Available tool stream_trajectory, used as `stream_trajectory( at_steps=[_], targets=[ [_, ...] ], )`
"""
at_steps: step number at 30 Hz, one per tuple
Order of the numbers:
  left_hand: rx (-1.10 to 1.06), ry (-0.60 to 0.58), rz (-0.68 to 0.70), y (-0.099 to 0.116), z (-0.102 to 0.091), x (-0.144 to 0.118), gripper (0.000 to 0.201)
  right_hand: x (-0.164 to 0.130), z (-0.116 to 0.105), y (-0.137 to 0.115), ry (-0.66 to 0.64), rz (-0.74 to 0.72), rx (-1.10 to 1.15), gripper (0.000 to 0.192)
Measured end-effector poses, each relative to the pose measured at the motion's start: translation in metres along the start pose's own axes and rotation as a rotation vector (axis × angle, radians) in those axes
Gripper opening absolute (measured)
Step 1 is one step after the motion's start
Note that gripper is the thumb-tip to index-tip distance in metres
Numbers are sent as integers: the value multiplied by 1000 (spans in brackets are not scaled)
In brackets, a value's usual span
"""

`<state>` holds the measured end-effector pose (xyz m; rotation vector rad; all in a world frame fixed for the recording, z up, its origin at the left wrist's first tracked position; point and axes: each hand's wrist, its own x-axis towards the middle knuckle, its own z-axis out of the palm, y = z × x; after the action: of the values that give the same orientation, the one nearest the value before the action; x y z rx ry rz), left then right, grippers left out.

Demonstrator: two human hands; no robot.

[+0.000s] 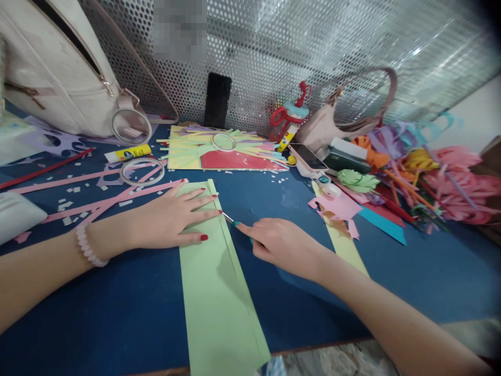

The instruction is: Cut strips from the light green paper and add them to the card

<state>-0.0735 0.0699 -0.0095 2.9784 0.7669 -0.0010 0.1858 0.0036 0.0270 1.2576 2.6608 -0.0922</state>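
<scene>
A long sheet of light green paper [219, 303] lies on the blue table, reaching past its front edge. A narrow folded strip or second layer runs along its right side. My left hand [168, 214] is flat on the upper part of the sheet, fingers spread, with a beaded bracelet at the wrist. My right hand [279, 243] is closed around a craft knife [228, 217], index finger stretched along it. Its thin blade touches or nearly touches the paper's right edge beside my left fingertips. Most of the teal handle is hidden in the hand.
Pink strips [105, 203], tape rolls [142, 172] and a glue stick [128, 153] lie left. Behind is a stack of colored strips [188, 151] below an upright phone [218, 99]. Paper bundles [450, 177], another phone [308, 157] and a handbag [324, 122] sit right.
</scene>
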Motion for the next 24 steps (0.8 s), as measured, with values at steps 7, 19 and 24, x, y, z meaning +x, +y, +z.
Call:
stream_trajectory(
  at_steps=[7,19,24],
  targets=[
    [-10,23,9,-1,2,-1,56,12,2,6,12,23,-5,46],
    [-40,-33,-28,1,2,1,57,38,1,14,40,28,-28,46],
    [-27,-21,-21,0,5,1,57,38,-1,12,31,44,-35,47]
  ],
)
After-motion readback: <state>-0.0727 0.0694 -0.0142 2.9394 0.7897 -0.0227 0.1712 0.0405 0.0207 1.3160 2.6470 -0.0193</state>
